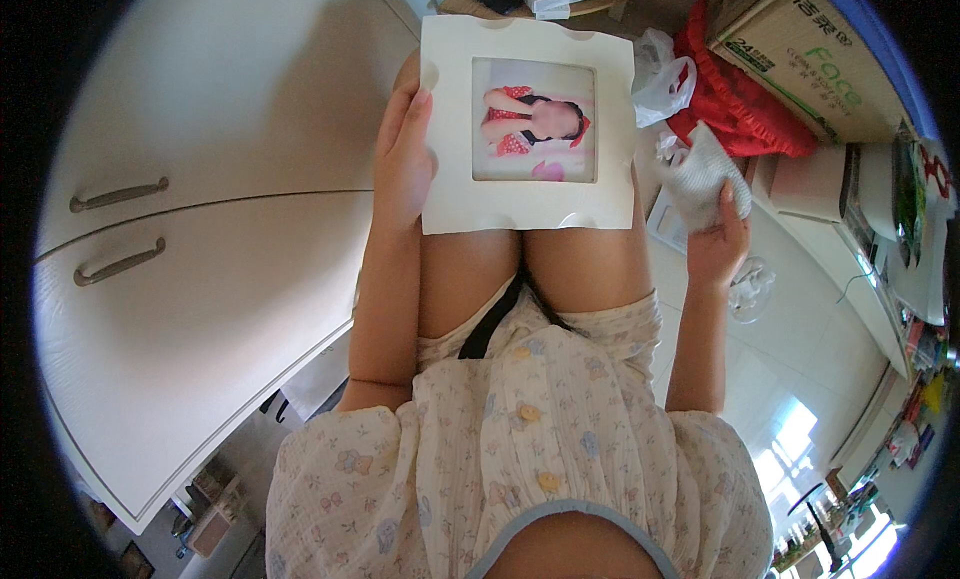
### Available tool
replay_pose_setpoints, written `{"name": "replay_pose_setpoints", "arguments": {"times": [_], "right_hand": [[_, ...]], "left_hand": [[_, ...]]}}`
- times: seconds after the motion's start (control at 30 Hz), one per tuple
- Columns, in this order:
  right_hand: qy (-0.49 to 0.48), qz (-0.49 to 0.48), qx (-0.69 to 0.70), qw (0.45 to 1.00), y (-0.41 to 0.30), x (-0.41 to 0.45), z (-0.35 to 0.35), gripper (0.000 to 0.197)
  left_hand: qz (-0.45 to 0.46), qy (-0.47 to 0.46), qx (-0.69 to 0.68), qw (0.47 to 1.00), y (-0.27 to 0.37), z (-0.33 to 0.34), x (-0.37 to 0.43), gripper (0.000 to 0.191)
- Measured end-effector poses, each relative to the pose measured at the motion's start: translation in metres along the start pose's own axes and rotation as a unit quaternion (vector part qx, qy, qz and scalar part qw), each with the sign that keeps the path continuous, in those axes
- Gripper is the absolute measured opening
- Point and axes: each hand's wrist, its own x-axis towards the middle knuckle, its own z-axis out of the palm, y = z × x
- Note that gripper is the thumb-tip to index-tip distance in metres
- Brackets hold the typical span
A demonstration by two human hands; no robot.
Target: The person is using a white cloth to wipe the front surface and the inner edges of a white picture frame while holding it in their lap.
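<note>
My left hand [405,155] grips the left edge of a square white picture frame or photo mount [525,204] with wavy edges, its thumb on the front face. Set in its square opening is a photo [555,121] of a person in red and white polka-dot clothing, turned sideways to my view. The mount is held above my thighs. Off to the right, apart from the mount, my right hand [720,241] pinches a light grey textured cloth [705,177], which bunches up above the fingers.
White cabinet doors [225,128] with metal handles stand at the left. A wooden stool or small table [585,5] bears a dark device and a box. At the right are a white plastic bag [664,83], red fabric [742,113], a cardboard carton [810,61] and a cluttered shelf.
</note>
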Motion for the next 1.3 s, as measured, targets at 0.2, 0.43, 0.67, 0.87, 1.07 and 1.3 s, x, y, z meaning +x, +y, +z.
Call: {"name": "replay_pose_setpoints", "arguments": {"times": [0.2, 0.43, 0.67, 0.87, 1.07, 1.3], "right_hand": [[0.014, 0.004, 0.033, 0.999, -0.005, 0.016, 0.039, 0.03], [-0.075, 0.01, -0.057, 0.996, 0.018, 0.019, 0.056, 0.031], [-0.188, -0.021, -0.225, 0.956, 0.027, 0.002, 0.043, 0.028], [-0.186, 0.029, -0.188, 0.964, 0.023, -0.014, 0.029, 0.028], [-0.2, 0.031, -0.203, 0.958, 0.02, -0.027, 0.017, 0.023], [-0.161, -0.015, -0.225, 0.961, 0.001, -0.026, 0.017, 0.022]], "left_hand": [[-0.001, -0.009, -0.02, 1.0, 0.0, -0.002, 0.001, 0.025], [0.004, 0.002, -0.013, 1.0, -0.003, -0.004, 0.001, 0.025], [0.003, 0.039, -0.001, 0.999, -0.004, -0.001, 0.0, 0.028], [-0.005, 0.023, 0.012, 1.0, -0.004, -0.002, 0.0, 0.026], [0.001, 0.033, 0.017, 0.999, -0.001, 0.001, -0.002, 0.028], [-0.04, 0.051, 0.1, 0.993, 0.005, 0.002, -0.004, 0.028]]}}
